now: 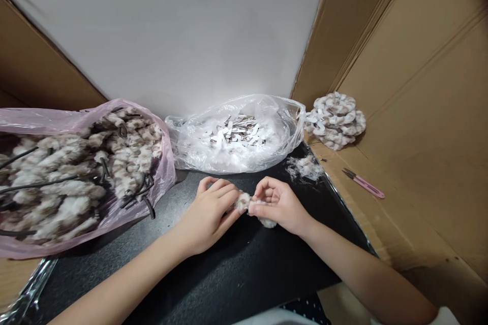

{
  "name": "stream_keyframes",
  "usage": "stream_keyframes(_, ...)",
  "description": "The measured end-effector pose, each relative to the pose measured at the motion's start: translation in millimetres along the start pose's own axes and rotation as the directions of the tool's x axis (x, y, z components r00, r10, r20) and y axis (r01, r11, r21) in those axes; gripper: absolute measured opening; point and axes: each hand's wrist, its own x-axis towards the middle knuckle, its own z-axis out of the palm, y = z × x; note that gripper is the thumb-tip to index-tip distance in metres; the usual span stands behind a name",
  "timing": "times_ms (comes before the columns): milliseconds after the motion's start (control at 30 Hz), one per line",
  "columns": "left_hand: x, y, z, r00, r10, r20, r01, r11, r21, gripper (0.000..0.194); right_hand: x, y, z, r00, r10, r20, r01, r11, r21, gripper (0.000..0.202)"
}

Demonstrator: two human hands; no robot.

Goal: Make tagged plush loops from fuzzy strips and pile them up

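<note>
A small piece of fluffy white-and-brown faux fur [243,203] is held between my two hands above the black tabletop. My left hand [214,209] grips its left end, with the fingers curled over it. My right hand [277,204] pinches the fur between thumb and fingertips, and a tuft of it shows below that hand. My palms and fingers hide much of the piece, so its full shape cannot be made out.
At left, a pink plastic bag [168,162] holds fluffy strips and black cords. A clear bag [190,155] of white-tipped pieces lies behind my hands. A coiled fur bundle [335,121], loose fluff [305,167] and pink-handled thread snips [363,183] lie at right. Cardboard walls [427,86] stand around.
</note>
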Motion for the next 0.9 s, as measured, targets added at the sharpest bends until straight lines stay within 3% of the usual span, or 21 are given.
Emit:
stream_keyframes(67, 1, 1, -3.8, 0.999, -0.017, 0.048, 0.018, 1.000, -0.021, 0.020, -2, -1, 1, 0.995, -0.098, 0.006, 0.098, 0.988, -0.115, 0.033)
stream_keyframes(133, 1, 1, -6.9, 0.999, -0.031, 0.043, 0.033, 0.998, -0.047, 0.016, -2, 0, 1, 0.993, -0.111, 0.034, 0.113, 0.991, -0.070, 0.032)
stream_keyframes(300, 1, -2, -4.3, 0.985, 0.065, -0.158, -0.058, 0.997, 0.046, 0.026, 5, 1, 0, 0.995, 0.076, 0.071, -0.090, 0.972, 0.219, 0.041)
stream_keyframes(367, 0, -2, 0.5, 0.932, 0.132, -0.337, -0.083, 0.984, 0.155, 0.016, 7, 3, 1, 0.988, 0.131, 0.080, -0.148, 0.949, 0.277, 0.043)
stream_keyframes(433, -1, 0, 5.6, 0.838, 0.194, -0.511, -0.060, 0.962, 0.266, 0.012, 6, 5, 3, 0.985, 0.158, 0.077, -0.174, 0.927, 0.333, 0.045)
stream_keyframes(500, -2, 4, 9.7, 0.777, 0.213, -0.593, -0.020, 0.949, 0.315, 0.015, 4, 7, 6, 0.982, 0.173, 0.068, -0.186, 0.903, 0.386, 0.047)
stream_keyframes(700, -3, 14, 13.2, 0.856, -0.029, -0.517, 0.040, 0.999, 0.010, 0.006, 1, 12, 13, 0.985, 0.169, 0.029, -0.165, 0.885, 0.435, 0.048)
stream_keyframes(900, -3, 16, 14.3, 0.874, -0.084, -0.479, 0.052, 0.995, -0.080, 0.006, 1, 12, 14, 0.991, 0.130, -0.017, -0.115, 0.922, 0.371, 0.046)
